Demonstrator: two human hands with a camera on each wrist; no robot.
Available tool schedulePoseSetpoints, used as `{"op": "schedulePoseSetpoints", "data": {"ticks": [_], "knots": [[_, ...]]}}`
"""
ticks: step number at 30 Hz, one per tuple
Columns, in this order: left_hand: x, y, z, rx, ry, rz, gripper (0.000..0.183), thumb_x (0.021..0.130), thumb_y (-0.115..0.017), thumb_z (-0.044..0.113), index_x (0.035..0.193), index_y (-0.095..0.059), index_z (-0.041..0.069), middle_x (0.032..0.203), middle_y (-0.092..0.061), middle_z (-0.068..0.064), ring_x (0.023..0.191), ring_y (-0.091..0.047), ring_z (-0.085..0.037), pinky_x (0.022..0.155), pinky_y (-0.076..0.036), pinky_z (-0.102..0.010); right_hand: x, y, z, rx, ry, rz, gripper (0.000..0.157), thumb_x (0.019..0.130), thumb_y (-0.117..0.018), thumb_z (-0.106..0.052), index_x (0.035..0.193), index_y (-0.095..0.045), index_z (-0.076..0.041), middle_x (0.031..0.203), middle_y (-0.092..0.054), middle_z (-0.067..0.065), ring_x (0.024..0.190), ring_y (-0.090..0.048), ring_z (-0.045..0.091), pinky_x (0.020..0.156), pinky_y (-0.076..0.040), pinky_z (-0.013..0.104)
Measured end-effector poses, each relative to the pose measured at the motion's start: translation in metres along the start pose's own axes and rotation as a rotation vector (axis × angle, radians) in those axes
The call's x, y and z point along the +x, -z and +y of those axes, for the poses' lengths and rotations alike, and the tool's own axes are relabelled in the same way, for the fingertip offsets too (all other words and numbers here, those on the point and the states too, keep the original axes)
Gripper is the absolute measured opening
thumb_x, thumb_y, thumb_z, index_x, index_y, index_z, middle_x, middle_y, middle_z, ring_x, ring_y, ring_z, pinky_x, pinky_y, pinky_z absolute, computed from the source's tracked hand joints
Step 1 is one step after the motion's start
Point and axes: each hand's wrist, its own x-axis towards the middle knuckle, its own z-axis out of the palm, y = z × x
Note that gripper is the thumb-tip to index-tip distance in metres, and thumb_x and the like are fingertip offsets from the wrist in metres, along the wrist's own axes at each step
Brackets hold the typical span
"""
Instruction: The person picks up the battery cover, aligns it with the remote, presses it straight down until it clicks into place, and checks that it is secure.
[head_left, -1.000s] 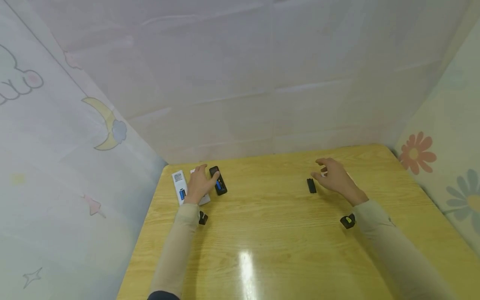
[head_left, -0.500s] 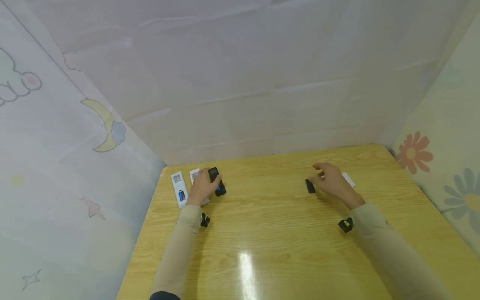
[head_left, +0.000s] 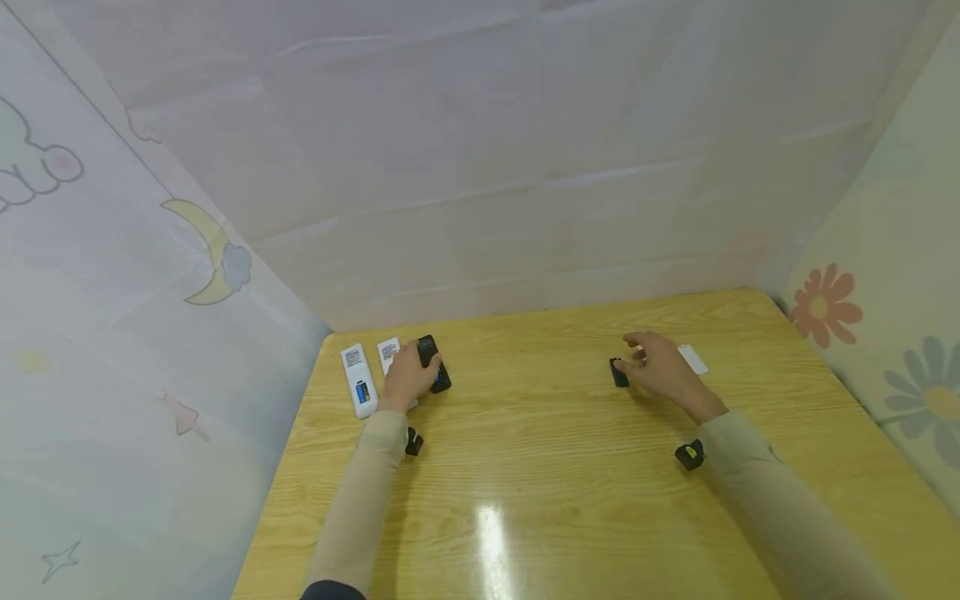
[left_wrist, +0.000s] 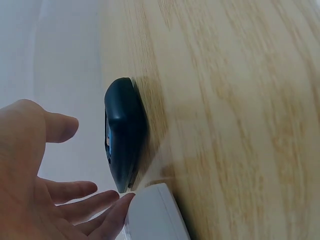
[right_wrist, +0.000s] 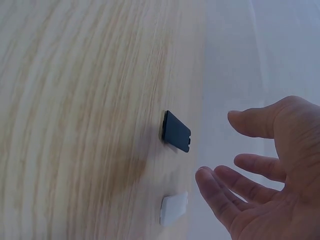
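Note:
My left hand (head_left: 407, 377) hovers over the back left of the table, thumb and fingers apart on either side of a black remote control (left_wrist: 126, 120). The remote lies back up, its battery bay uncovered with something blue inside. Under the same hand, partly hidden, is a white remote control (head_left: 388, 349); in the left wrist view the fingertips overlap its end. On the right, my right hand (head_left: 662, 367) hangs with spread, relaxed fingers close to a small black battery cover (right_wrist: 177, 132). Nothing shows between the fingers of either hand.
A second white remote control (head_left: 355, 359) lies at the far left, with a blue battery (head_left: 363, 392) in its bay. Just right of my right hand is a white battery cover (head_left: 693, 359). A fabric-covered wall (head_left: 480, 208) rises behind the wooden table (head_left: 525, 433).
The left hand has shifted slightly right and closer over the black remote control. My right hand has lowered toward the black battery cover, bringing the white cover into sight.

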Motion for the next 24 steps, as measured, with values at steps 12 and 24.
{"op": "schedulePoseSetpoints", "data": {"ticks": [12, 24], "knots": [[-0.001, -0.004, 0.006, 0.054, 0.008, 0.015, 0.062, 0.108, -0.06, 0.038, 0.144, -0.055, -0.012, 0.13, -0.067, -0.033, 0.105, -0.072, -0.042, 0.088, -0.063, -0.054, -0.002, -0.011, 0.003, 0.016, -0.002, -0.025, 0.061, 0.104, -0.072, -0.02, 0.149, -0.049, 0.013, 0.142, -0.057, 0.037, 0.116, -0.066, 0.049, 0.09, -0.062, 0.058], [0.005, -0.007, 0.015, 0.082, 0.059, 0.026, 0.055, 0.105, -0.065, 0.032, 0.135, -0.059, -0.014, 0.117, -0.07, -0.031, 0.098, -0.074, -0.04, 0.081, -0.064, -0.05, -0.003, -0.014, 0.002, -0.002, 0.003, -0.039, 0.053, 0.101, -0.074, -0.014, 0.141, -0.056, 0.016, 0.132, -0.063, 0.038, 0.112, -0.068, 0.05, 0.092, -0.061, 0.06]]}}
